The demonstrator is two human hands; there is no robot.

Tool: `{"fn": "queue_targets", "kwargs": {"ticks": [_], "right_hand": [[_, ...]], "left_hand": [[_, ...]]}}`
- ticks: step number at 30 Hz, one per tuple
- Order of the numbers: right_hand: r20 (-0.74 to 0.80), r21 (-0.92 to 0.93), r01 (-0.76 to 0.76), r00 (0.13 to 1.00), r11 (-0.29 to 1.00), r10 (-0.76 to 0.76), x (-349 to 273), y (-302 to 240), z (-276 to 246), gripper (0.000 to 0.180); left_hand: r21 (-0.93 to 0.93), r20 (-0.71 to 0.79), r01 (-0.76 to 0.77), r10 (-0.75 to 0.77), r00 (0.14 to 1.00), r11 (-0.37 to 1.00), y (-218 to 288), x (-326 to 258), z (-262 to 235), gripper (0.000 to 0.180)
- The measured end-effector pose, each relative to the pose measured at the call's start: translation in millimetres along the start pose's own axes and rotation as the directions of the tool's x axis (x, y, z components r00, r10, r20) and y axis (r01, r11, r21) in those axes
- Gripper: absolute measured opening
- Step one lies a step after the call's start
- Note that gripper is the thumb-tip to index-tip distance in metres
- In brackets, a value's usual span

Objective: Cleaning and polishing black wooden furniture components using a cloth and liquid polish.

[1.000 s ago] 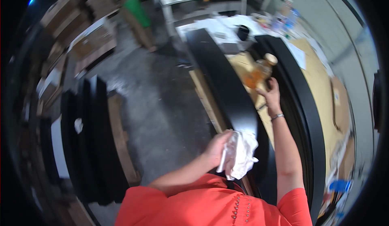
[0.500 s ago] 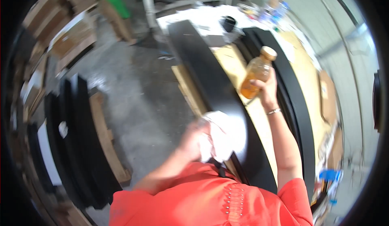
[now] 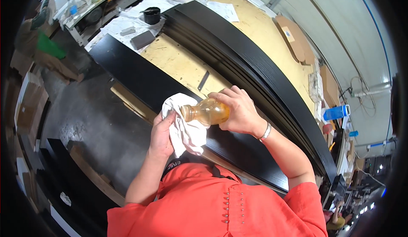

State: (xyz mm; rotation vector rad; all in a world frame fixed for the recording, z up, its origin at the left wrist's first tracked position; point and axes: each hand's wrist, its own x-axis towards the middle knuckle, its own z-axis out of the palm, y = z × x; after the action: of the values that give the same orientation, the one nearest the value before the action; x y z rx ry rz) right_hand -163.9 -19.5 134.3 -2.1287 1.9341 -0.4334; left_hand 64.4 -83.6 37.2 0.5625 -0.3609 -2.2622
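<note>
Tipping sideways, the amber bottle [image 3: 207,112] sits gripped in the right hand [image 3: 239,110], its mouth pressed into the white cloth [image 3: 183,126] clutched by the left hand [image 3: 162,134], above a long black board [image 3: 140,77] along the surface [image 3: 178,65] edge; bare floor [image 3: 91,122] lies left.

black cup [image 3: 151,15], grey block [image 3: 142,39], blue container [image 3: 335,112]

A workbench [image 3: 182,65] with a bare, scuffed wooden top is shown. A long black board [image 3: 140,82] is laid along its near edge, and a stack of black boards [image 3: 238,54] across its middle. Between them lies a small dark strip [image 3: 203,80], possibly metal. A dark block [image 3: 143,39] and a black cup [image 3: 151,15] rest on white paper [image 3: 123,24] at the far end.
</note>
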Motion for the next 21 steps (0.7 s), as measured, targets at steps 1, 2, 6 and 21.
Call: {"fn": "queue_targets", "kwargs": {"ticks": [1, 2, 6, 21], "right_hand": [[-0.004, -0.034, -0.018, 1.000, 0.999, 0.018, -3.6, -2.1, -0.6, 0.068], [-0.009, -0.069, -0.039, 0.999, 0.997, 0.038, -7.3, -3.1, -1.6, 0.067], [-0.089, -0.283, -0.073, 0.995, 0.956, 0.050, -14.3, -1.5, -17.9, 0.058], [-0.200, -0.418, -0.031, 0.978, 0.908, -0.059, -10.1, -7.0, -27.7, 0.050]], "left_hand": [[-0.005, -0.007, -0.001, 0.001, 1.000, 1.000, -3.2, 2.7, -1.8, 0.030], [-0.008, -0.012, 0.000, 0.000, 1.000, 1.000, -5.6, 5.8, -3.3, 0.028], [0.022, 0.023, -0.022, 0.022, 1.000, 1.000, -11.4, 10.3, -7.7, 0.031], [0.038, 0.025, -0.050, 0.049, 0.998, 0.998, -16.6, -9.1, -3.6, 0.030]]}}
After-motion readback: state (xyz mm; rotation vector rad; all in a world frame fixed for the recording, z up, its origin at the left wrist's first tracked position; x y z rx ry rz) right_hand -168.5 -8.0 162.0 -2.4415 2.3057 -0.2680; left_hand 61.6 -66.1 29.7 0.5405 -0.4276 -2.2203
